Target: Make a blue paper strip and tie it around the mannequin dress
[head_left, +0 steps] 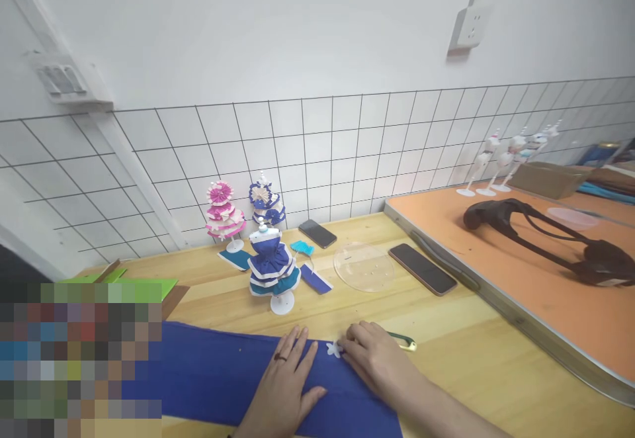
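Blue cloth (213, 368) spreads over the near bench (496, 358), a dressed miniature mannequin (270, 262) just beyond. The left hand (285, 378) lies flat on the cloth, fingers slightly parted, holding nothing; a white flower (333, 349) sits at the cloth's far edge, touched by bent fingers of the right hand (376, 358), their grip impossible to tell. A phone (421, 269) lies farther right.

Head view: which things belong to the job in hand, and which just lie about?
Apparently in use:
long dark blue cloth, under the left hand
small white flower-shaped piece, at the right hand
perhaps the blue and teal ruffled miniature dress

Probably lying about:
brown-edged dark phone
black phone nearer the wall
black strapped object
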Action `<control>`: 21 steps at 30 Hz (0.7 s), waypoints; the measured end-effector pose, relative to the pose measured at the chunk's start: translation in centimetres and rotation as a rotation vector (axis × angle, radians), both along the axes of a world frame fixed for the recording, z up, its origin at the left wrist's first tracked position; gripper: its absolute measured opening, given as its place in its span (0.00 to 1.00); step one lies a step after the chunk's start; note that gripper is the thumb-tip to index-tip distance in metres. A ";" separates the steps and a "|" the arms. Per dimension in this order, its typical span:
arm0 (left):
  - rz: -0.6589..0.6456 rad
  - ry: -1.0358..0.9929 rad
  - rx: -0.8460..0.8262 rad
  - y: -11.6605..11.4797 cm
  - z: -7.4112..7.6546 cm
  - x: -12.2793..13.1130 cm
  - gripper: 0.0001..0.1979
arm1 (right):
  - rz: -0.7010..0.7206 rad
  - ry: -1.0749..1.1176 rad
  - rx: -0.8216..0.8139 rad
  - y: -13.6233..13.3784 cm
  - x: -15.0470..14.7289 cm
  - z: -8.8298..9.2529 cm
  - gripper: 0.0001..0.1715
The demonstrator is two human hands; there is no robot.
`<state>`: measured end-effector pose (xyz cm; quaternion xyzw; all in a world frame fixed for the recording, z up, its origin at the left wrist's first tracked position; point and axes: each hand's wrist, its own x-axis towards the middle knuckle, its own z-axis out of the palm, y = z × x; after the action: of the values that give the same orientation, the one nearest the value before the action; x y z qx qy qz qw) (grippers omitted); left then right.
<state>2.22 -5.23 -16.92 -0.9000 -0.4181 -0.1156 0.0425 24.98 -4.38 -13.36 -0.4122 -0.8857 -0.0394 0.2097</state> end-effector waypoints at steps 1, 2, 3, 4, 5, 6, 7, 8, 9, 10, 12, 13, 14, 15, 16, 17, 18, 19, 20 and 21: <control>-0.001 0.005 -0.002 0.0 0.1 0.0 0.28 | -0.007 -0.030 -0.008 0.1 -0.7 0.0 0.08; -0.002 0.009 -0.005 0.0 0.2 0.0 0.28 | -0.010 -0.061 -0.017 0.2 -1.2 0.0 0.07; -0.004 0.011 -0.009 0.0 0.3 0.0 0.28 | -0.011 -0.084 -0.025 0.3 -1.6 -0.1 0.08; -0.004 0.010 -0.014 0.0 0.4 0.0 0.28 | -0.012 -0.096 -0.034 0.5 -1.8 -0.1 0.09; -0.004 0.007 -0.018 0.0 0.5 0.0 0.28 | -0.013 -0.093 -0.047 0.6 -1.9 -0.1 0.11; -0.004 0.002 -0.019 -0.1 0.5 0.0 0.28 | -0.016 -0.074 -0.065 0.8 -1.8 0.0 0.12; -0.004 -0.005 -0.018 -0.1 0.6 0.0 0.28 | -0.023 -0.041 -0.092 1.1 -1.7 0.1 0.13; -0.005 -0.011 -0.016 -0.1 0.5 0.0 0.28 | -0.035 0.001 -0.128 1.5 -1.4 0.2 0.14; -0.006 -0.015 -0.012 -0.1 0.5 0.0 0.28 | -0.048 0.042 -0.165 2.0 -1.0 0.4 0.14; -0.007 -0.016 -0.005 -0.1 0.4 -0.1 0.28 | -0.062 0.077 -0.200 2.6 -0.6 0.6 0.14; -0.014 -0.012 0.018 0.0 0.1 -0.1 0.28 | -0.097 0.116 -0.242 3.9 0.2 0.8 0.14; -0.018 -0.009 0.036 0.0 -0.2 -0.2 0.29 | -0.118 0.120 -0.246 4.6 0.6 0.8 0.14; -0.022 -0.009 0.060 0.1 -0.5 -0.3 0.29 | -0.139 0.117 -0.243 5.3 1.0 0.8 0.13; -0.029 -0.013 0.088 0.2 -0.8 -0.3 0.29 | -0.158 0.112 -0.236 5.9 1.3 0.7 0.13; -0.036 -0.019 0.121 0.3 -1.1 -0.4 0.30 | -0.176 0.108 -0.231 6.4 1.5 0.5 0.13; -0.044 -0.027 0.155 0.5 -1.5 -0.6 0.30 | -0.190 0.103 -0.224 6.8 1.5 0.3 0.13; -0.051 -0.029 0.189 0.7 -1.8 -0.7 0.31 | -0.200 0.098 -0.217 7.1 1.4 0.1 0.13; -0.059 -0.025 0.222 0.8 -2.1 -0.8 0.31 | -0.204 0.092 -0.209 7.2 1.2 0.0 0.13; -0.070 -0.014 0.255 1.0 -2.4 -0.9 0.32 | -0.202 0.083 -0.203 7.3 0.9 -0.2 0.13; -0.080 0.001 0.286 1.2 -2.6 -0.9 0.32 | -0.193 0.071 -0.198 7.4 0.5 -0.3 0.13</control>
<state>1.28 -4.00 -19.54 -0.9007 -0.3611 -0.1752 0.1660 25.44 3.01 -13.65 -0.5153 -0.8335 0.0429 0.1946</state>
